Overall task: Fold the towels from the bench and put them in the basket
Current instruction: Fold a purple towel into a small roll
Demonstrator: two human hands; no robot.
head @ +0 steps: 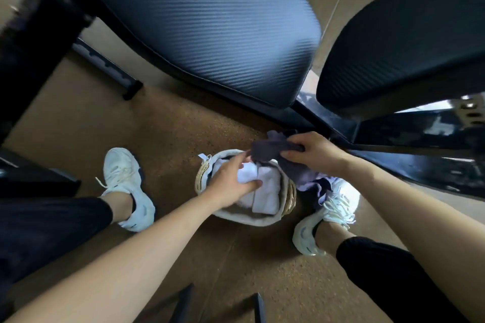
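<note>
Gripped in the right hand (312, 152), a crumpled dark grey towel (269, 149) hangs over the basket (246, 219) on the floor. Left hand (231, 181), fingers loosely spread, is over folded white towels (266, 193) inside.

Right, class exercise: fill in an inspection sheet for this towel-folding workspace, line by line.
Surface: brown speckled floor; black ribbed padded bench above it.
Job's things: woven basket with pale liner on the floor, holding folded white towels; dark grey towel bunched over its rim.
Clutter: nothing seen.
Grippers: left hand open over the white towels, fingertips near the dark grey towel; right hand grips that towel.
Cables: nothing seen.
Surroundings: black metal frame beyond the basket; white trainers either side of the basket.
</note>
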